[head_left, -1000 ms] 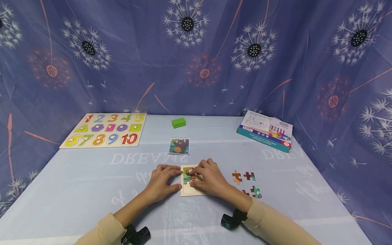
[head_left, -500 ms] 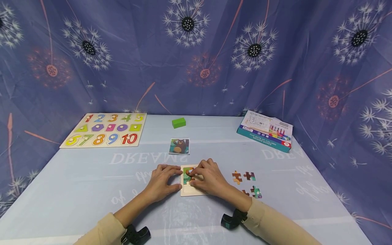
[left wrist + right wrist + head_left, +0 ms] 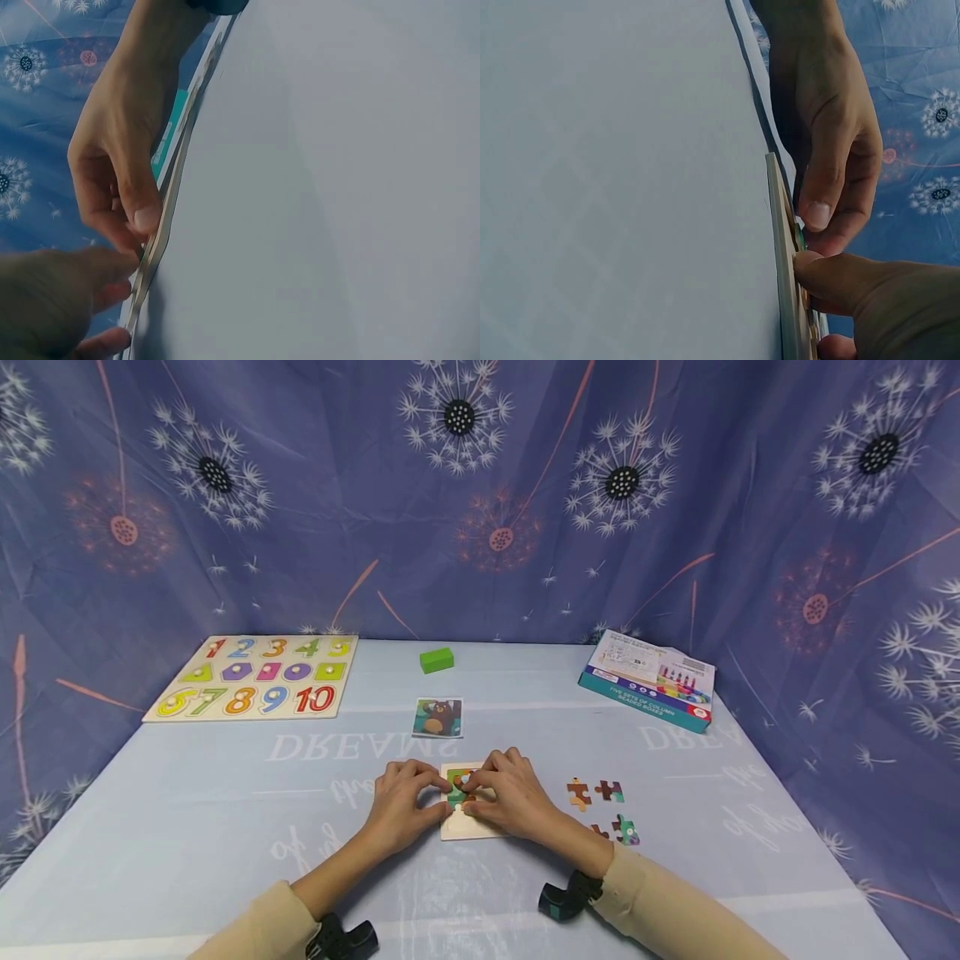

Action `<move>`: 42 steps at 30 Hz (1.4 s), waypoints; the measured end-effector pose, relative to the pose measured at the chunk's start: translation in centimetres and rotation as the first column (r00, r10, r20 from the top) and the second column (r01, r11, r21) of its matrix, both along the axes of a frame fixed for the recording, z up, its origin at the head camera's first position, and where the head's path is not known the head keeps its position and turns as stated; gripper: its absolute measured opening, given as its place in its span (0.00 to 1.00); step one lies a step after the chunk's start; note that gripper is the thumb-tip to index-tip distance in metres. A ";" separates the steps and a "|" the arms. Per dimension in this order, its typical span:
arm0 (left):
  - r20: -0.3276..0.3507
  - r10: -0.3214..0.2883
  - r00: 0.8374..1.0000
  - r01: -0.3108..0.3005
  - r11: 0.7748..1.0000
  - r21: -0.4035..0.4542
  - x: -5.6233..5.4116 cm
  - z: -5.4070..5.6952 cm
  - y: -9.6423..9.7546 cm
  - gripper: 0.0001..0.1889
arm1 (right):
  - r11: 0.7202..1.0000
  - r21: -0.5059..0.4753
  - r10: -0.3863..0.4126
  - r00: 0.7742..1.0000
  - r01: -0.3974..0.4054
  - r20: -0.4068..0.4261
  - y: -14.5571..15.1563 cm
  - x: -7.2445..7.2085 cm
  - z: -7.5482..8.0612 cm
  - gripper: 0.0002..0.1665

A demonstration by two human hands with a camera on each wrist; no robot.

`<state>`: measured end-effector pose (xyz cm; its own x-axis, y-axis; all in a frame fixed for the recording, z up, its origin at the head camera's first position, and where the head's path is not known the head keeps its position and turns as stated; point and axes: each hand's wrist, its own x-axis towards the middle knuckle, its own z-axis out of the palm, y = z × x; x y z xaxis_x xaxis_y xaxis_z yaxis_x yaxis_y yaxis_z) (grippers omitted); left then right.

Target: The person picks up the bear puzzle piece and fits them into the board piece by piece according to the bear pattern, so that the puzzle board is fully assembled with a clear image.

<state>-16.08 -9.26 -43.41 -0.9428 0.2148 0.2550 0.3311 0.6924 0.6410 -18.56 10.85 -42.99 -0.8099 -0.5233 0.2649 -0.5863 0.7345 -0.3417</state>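
A small wooden jigsaw board (image 3: 474,832) lies in front of me with joined green and brown pieces (image 3: 456,795) in its upper left part. My left hand (image 3: 403,802) reaches over the board's left edge, thumb and index finger curved about the green puzzle piece. From the other side my right hand (image 3: 513,795) bends its thumb and fingers onto a brown puzzle piece beside it and covers the board's right half. In the right wrist view the right thumb (image 3: 814,270) rests at the board's edge, with the left hand (image 3: 840,157) just beyond.
Several loose jigsaw pieces (image 3: 617,791) lie right of the board. Behind it is a bear picture card (image 3: 438,717), then a green block (image 3: 437,660). A number board (image 3: 251,678) lies back left, a teal-sided box (image 3: 648,681) back right. A patterned curtain (image 3: 480,568) hangs behind.
My left hand has shifted slightly right, from the board's left edge onto the pieces inside it. My right hand stays in nearly the same place. The loose pieces have not moved.
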 end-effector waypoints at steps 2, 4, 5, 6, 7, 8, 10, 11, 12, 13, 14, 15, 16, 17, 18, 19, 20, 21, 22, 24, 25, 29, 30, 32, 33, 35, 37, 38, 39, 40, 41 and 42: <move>-0.006 0.019 1.000 -0.019 1.000 0.001 0.0 0.0 0.2 0.08 | 1.000 0.002 0.000 1.000 0.000 -0.002 0.0 0.0 0.0 0.11; -0.015 0.032 0.999 -0.032 0.999 -0.001 0.1 -0.1 0.3 0.08 | 1.000 0.001 -0.001 1.000 0.001 -0.006 0.0 -0.1 0.0 0.11; -0.016 0.036 0.999 -0.036 0.999 -0.002 0.1 -0.1 0.4 0.07 | 1.000 0.001 -0.001 1.000 0.001 -0.008 -0.1 -0.1 0.0 0.11; -0.018 0.041 0.999 -0.041 0.999 -0.003 0.1 -0.1 0.4 0.07 | 1.000 -0.002 -0.001 1.000 0.001 -0.009 -0.1 -0.1 0.0 0.12; -0.021 0.045 0.999 -0.045 0.999 -0.007 0.1 -0.1 0.4 0.07 | 1.000 -0.004 -0.002 1.000 0.002 -0.009 -0.1 -0.1 0.0 0.12; -0.021 0.047 0.999 -0.047 0.999 -0.009 0.1 -0.1 0.5 0.07 | 1.000 -0.006 -0.002 1.000 0.002 -0.009 -0.1 -0.1 0.0 0.11; -0.021 0.052 0.998 -0.052 0.999 -0.013 0.1 -0.1 0.5 0.07 | 1.000 -0.006 -0.004 1.000 0.004 -0.009 -0.1 -0.1 0.0 0.11; -0.021 0.054 0.998 -0.054 0.998 -0.016 0.1 -0.1 0.5 0.07 | 1.000 -0.004 -0.006 1.000 0.005 -0.009 -0.1 -0.1 0.0 0.11; -0.021 0.055 0.998 -0.056 0.998 -0.019 0.1 -0.1 0.5 0.07 | 1.000 -0.003 -0.006 1.000 0.006 -0.008 -0.1 -0.1 0.0 0.11; -0.021 0.057 0.998 -0.057 0.998 -0.024 0.1 0.0 0.5 0.07 | 1.000 0.000 -0.005 1.000 0.005 -0.008 -0.1 -0.1 0.1 0.11; -0.021 0.058 0.998 -0.058 0.998 -0.028 0.1 0.0 0.6 0.07 | 1.000 0.003 -0.005 1.000 0.005 -0.008 -0.1 -0.1 0.1 0.11; -0.021 0.060 0.998 -0.060 0.998 -0.036 0.1 0.0 0.6 0.07 | 1.000 0.006 -0.004 1.000 0.004 -0.008 -0.2 -0.1 0.1 0.11; -0.021 0.062 0.998 -0.063 0.997 -0.043 0.1 0.0 0.6 0.06 | 1.000 0.009 -0.004 1.000 0.004 -0.009 -0.2 -0.1 0.2 0.11; -0.021 0.063 0.998 -0.064 0.997 -0.051 0.1 0.1 0.6 0.06 | 1.000 0.011 -0.003 1.000 0.003 -0.008 -0.2 -0.1 0.3 0.11; -0.020 0.063 0.998 -0.064 0.996 -0.057 0.1 0.1 0.6 0.06 | 1.000 0.013 -0.003 1.000 0.003 -0.009 -0.2 -0.1 0.3 0.11; -0.019 0.062 0.998 -0.063 0.996 -0.064 0.0 0.2 0.6 0.06 | 1.000 0.017 -0.006 1.000 0.006 -0.011 -0.2 -0.1 0.4 0.11; -0.017 0.061 0.998 -0.062 0.996 -0.069 0.0 0.2 0.6 0.06 | 1.000 0.020 -0.007 1.000 0.008 -0.015 -0.2 -0.1 0.4 0.11; -0.015 0.061 0.998 -0.062 0.995 -0.076 -0.1 0.3 0.6 0.06 | 1.000 0.022 -0.008 1.000 0.008 -0.017 -0.2 -0.2 0.4 0.10; -0.017 0.059 0.998 -0.060 0.995 -0.081 -0.1 0.4 0.6 0.06 | 1.000 0.023 -0.007 1.000 0.008 -0.020 -0.2 -0.2 0.5 0.10; -0.022 0.052 0.998 -0.054 0.994 -0.093 -0.2 0.5 0.6 0.06 | 1.000 0.023 -0.007 1.000 0.008 -0.024 -0.2 -0.3 0.6 0.10; -0.024 0.048 0.999 -0.050 0.994 -0.097 -0.2 0.5 0.6 0.05 | 1.000 0.025 -0.007 1.000 0.008 -0.027 -0.2 -0.3 0.6 0.10; -0.035 0.034 0.999 -0.037 0.995 -0.097 -0.3 0.4 0.4 0.05 | 1.000 0.030 -0.006 0.999 0.007 -0.032 -0.2 -0.3 0.6 0.10; -0.036 0.032 0.999 -0.035 0.995 -0.091 -0.3 0.3 0.3 0.05 | 0.999 0.032 -0.005 0.999 0.007 -0.032 -0.2 -0.3 0.6 0.10; -0.041 0.035 0.999 -0.038 0.996 -0.078 -0.3 0.0 0.3 0.05 | 0.999 0.035 -0.007 1.000 0.008 -0.031 -0.3 -0.2 0.6 0.10; -0.041 0.038 0.998 -0.041 0.996 -0.075 -0.3 -0.1 0.3 0.05 | 0.999 0.037 -0.008 0.999 0.009 -0.031 -0.3 -0.2 0.5 0.10; -0.034 0.045 0.998 -0.047 0.996 -0.070 -0.2 -0.2 0.4 0.05 | 0.999 0.041 -0.011 0.999 0.013 -0.032 -0.3 -0.1 0.4 0.10; -0.027 0.051 0.998 -0.053 0.996 -0.071 -0.1 -0.2 0.5 0.05 | 0.999 0.041 -0.017 0.999 0.018 -0.028 -0.4 0.0 0.3 0.09; -0.025 0.053 0.998 -0.055 0.996 -0.071 -0.1 -0.2 0.6 0.05 | 0.999 0.041 -0.019 0.999 0.020 -0.027 -0.4 0.0 0.2 0.09; -0.028 0.055 0.998 -0.056 0.996 -0.072 0.0 -0.3 0.6 0.05 | 0.999 0.041 -0.023 0.999 0.024 -0.026 -0.5 0.1 0.1 0.09; -0.029 0.056 0.998 -0.058 0.996 -0.068 0.1 -0.3 0.6 0.05 | 0.999 0.041 -0.027 0.999 0.028 -0.025 -0.5 0.1 0.1 0.09; -0.035 0.058 0.998 -0.060 0.996 -0.065 0.1 -0.4 0.6 0.05 | 0.999 0.040 -0.031 0.999 0.032 -0.026 -0.6 0.2 0.1 0.09; -0.045 0.061 0.997 -0.064 0.996 -0.063 0.2 -0.4 0.6 0.05 | 0.998 0.044 -0.035 0.999 0.036 -0.031 -0.6 0.2 0.1 0.09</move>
